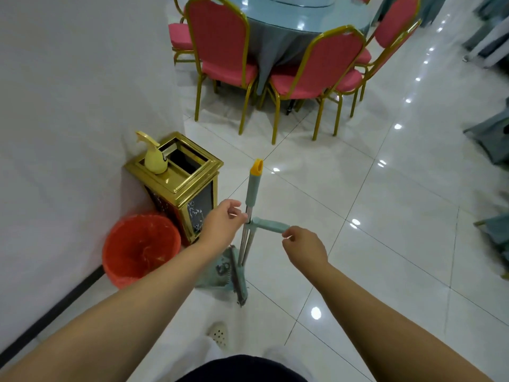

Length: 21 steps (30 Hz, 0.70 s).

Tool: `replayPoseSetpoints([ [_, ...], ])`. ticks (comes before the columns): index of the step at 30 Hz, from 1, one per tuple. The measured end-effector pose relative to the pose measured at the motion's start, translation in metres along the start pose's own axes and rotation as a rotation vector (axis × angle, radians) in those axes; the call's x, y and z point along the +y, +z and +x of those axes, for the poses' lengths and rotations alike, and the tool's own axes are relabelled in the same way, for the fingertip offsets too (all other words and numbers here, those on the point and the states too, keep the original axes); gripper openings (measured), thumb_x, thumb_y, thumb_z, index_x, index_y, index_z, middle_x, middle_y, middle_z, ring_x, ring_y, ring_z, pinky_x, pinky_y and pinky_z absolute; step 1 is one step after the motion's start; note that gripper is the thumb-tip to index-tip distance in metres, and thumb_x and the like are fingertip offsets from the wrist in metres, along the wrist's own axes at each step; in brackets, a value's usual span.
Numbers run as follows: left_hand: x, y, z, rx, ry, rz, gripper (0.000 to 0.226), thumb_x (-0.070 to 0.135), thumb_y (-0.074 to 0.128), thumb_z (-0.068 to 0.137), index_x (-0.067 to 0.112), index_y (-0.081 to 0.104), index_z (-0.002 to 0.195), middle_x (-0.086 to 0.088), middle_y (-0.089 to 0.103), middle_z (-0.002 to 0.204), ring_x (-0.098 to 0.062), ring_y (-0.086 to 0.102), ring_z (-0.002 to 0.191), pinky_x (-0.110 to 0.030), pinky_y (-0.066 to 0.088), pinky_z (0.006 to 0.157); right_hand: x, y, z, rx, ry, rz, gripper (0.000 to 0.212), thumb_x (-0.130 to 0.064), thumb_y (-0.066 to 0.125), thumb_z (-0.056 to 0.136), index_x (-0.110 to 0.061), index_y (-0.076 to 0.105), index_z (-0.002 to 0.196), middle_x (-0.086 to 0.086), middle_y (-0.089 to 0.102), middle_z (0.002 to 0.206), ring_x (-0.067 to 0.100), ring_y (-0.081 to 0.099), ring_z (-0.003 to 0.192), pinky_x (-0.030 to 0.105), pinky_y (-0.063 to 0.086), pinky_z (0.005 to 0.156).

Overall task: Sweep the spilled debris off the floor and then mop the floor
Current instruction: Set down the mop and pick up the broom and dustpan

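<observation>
While the broom (252, 194) and the dustpan (220, 271) are standing together on the shiny white floor (385, 216), two hands are reaching out to them. The left hand (223, 221) is sitting right beside the broom's silver pole, with its fingertips (242, 216) touching or almost touching it; I cannot tell which. Its fingers are loosely curled and are not wrapping around anything. The right hand (303, 246) is hanging just by the end of the green dustpan handle (271, 225), which is sticking out sideways. Its fingers are bent a little too, and they are not closing on the handle. The broom has a green grip and a yellow cap on top. The dustpan is resting low on the floor, with dark bits in it. Near the wall, a gold bin (179, 175) is standing with a yellow spray bottle (154, 155) on top. An orange basket (140, 249) is sitting just beside the bin. Pink chairs (220, 45) are standing around a counter (275, 17) farther away.
</observation>
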<state>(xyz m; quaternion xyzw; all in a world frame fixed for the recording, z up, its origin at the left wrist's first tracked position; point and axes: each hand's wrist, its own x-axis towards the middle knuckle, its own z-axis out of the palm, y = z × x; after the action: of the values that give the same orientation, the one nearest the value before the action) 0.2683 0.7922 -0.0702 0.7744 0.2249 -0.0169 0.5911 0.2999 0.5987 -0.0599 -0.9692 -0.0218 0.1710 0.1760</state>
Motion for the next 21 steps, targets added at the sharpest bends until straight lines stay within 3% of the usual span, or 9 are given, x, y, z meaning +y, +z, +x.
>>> replayPoseSetpoints([
  [4, 0.010, 0.005, 0.018, 0.023, 0.020, -0.052, 0.039, 0.025, 0.066, 0.087, 0.026, 0.054, 0.124, 0.017, 0.058, 0.103, 0.000, 0.056, 0.095, -0.015, 0.045, 0.076, 0.002, 0.002, 0.032, -0.010, -0.047, -0.081, 0.031, -0.019, 0.044, 0.094, -0.022, 0.061, 0.120, -0.002, 0.062, 0.091, 0.016, 0.058, 0.071, 0.024, 0.045, 0.055],
  [9, 0.020, 0.017, 0.021, 0.076, 0.053, -0.110, 0.041, 0.023, 0.068, 0.086, 0.025, 0.056, 0.125, 0.020, 0.059, 0.106, 0.000, 0.056, 0.103, -0.007, 0.043, 0.074, 0.002, 0.012, 0.060, -0.086, -0.109, -0.181, 0.030, -0.016, 0.046, 0.092, -0.021, 0.061, 0.117, -0.001, 0.061, 0.090, 0.018, 0.062, 0.077, 0.031, 0.054, 0.068],
  [13, 0.027, 0.028, 0.023, 0.191, 0.056, -0.147, 0.033, 0.021, 0.067, 0.086, 0.026, 0.060, 0.119, 0.018, 0.061, 0.106, -0.004, 0.057, 0.106, -0.021, 0.047, 0.089, 0.007, 0.019, 0.082, -0.119, -0.230, -0.316, 0.023, -0.014, 0.048, 0.090, -0.019, 0.064, 0.106, 0.001, 0.061, 0.088, 0.019, 0.060, 0.077, 0.032, 0.056, 0.068],
  [18, 0.034, 0.047, 0.024, 0.289, 0.017, -0.210, 0.025, 0.020, 0.066, 0.087, 0.020, 0.064, 0.112, 0.008, 0.067, 0.104, -0.010, 0.062, 0.101, -0.027, 0.050, 0.087, 0.021, 0.020, 0.100, -0.153, -0.387, -0.445, 0.017, -0.016, 0.051, 0.091, -0.018, 0.062, 0.103, 0.001, 0.061, 0.089, 0.017, 0.059, 0.077, 0.031, 0.056, 0.067],
  [21, 0.038, 0.058, 0.022, 0.344, 0.027, -0.239, 0.019, 0.018, 0.065, 0.088, 0.025, 0.063, 0.106, 0.005, 0.068, 0.103, -0.011, 0.063, 0.099, -0.028, 0.050, 0.087, 0.030, 0.020, 0.110, -0.192, -0.468, -0.490, 0.014, -0.019, 0.050, 0.092, -0.017, 0.060, 0.102, 0.002, 0.061, 0.088, 0.017, 0.060, 0.075, 0.030, 0.055, 0.065],
])
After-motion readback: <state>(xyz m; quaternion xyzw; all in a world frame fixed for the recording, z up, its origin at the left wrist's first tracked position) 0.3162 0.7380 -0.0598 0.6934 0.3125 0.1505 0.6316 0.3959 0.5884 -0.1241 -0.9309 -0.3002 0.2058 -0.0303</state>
